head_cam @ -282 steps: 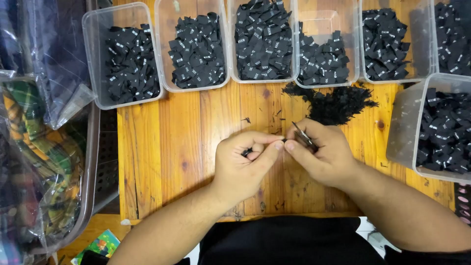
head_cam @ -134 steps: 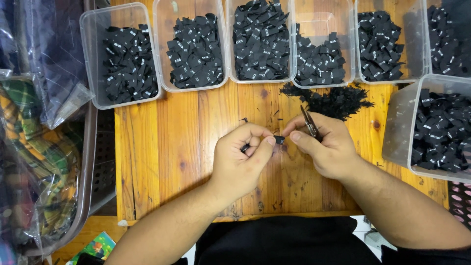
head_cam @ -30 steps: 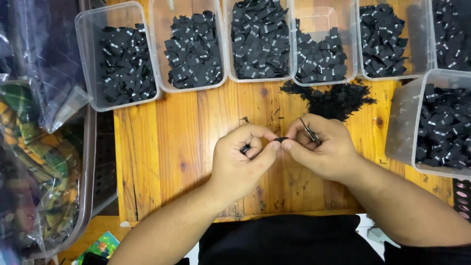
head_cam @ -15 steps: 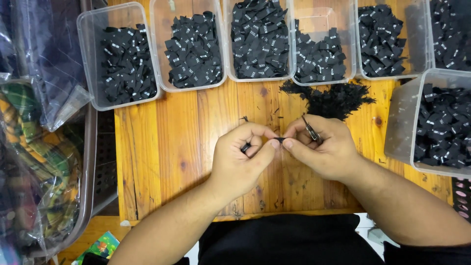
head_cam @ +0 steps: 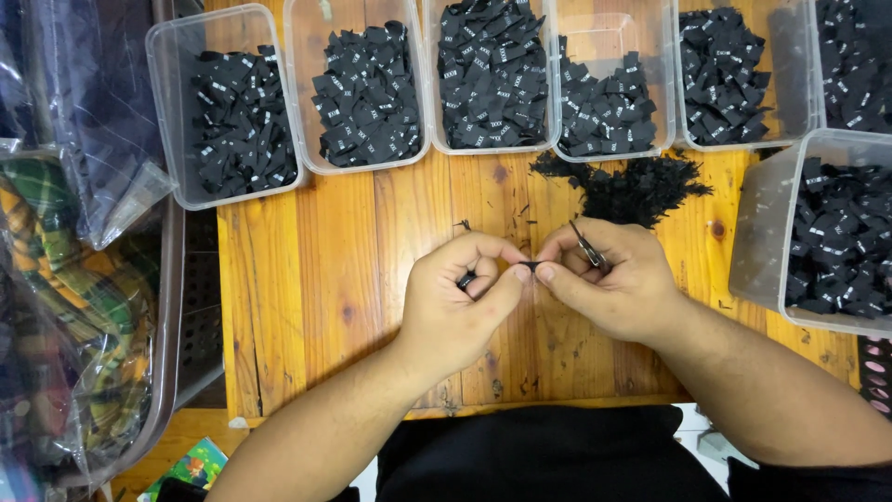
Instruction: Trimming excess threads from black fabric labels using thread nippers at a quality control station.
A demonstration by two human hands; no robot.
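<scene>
Left hand (head_cam: 460,302): curling over the worktop (head_cam: 344,279), thumb and forefinger pressing together on one end of a small black label (head_cam: 527,267); a further bit of black is showing inside the curled fingers, too small to tell what.
Right hand (head_cam: 609,279): meeting the left at the fingertips, its grip pinching the other end of the same label while a slim metal tool (head_cam: 587,246), likely small snips, is lying tucked against the forefinger.
Label position: hanging between the two hands just above the wood, near the middle of the worktop.
Scrap heap (head_cam: 636,186): a loose mound of black threads and offcuts lying just beyond the right hand.
Trays: a row of clear plastic tubs (head_cam: 362,88) along the far edge, each holding folded black labels; another tub (head_cam: 822,232) sitting at the right.
Left side: bagged fabric (head_cam: 65,307) in a bin beside the worktop.
Risk: the label is tiny and held only at the fingertips, so a loosening pinch could be letting it drop into the scrap heap; the tool's point is sitting close to the fingers and could be nicking skin or cutting the label itself.
</scene>
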